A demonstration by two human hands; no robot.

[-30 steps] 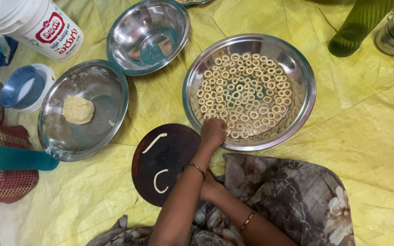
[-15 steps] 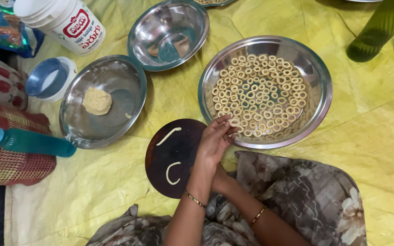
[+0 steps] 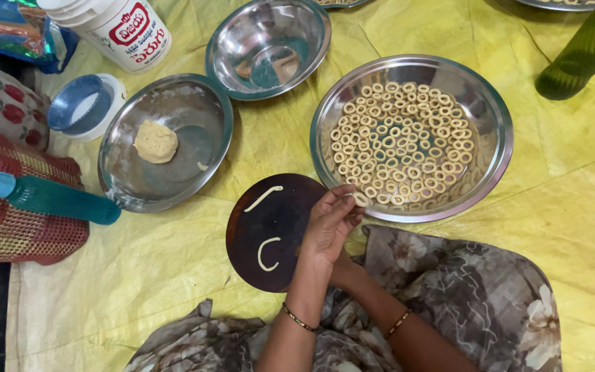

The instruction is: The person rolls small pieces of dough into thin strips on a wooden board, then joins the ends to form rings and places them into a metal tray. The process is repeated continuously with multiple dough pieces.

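Dough ring [image 3: 360, 199]: small pale loop pinched at the fingertips, just over the near rim of the steel plate [image 3: 497, 148]; probably soft and light, easily squashed, best held by its outer edge.
Left hand [image 3: 326, 227]: fingers closed on the ring.
Right hand [image 3: 344, 270]: mostly hidden under the left; cannot tell its state.
Round dark board [image 3: 242, 238]: left of the hands, bearing two dough strips [image 3: 264, 198].
Steel bowl [image 3: 194, 110]: further left, holding a dough lump [image 3: 155, 141].
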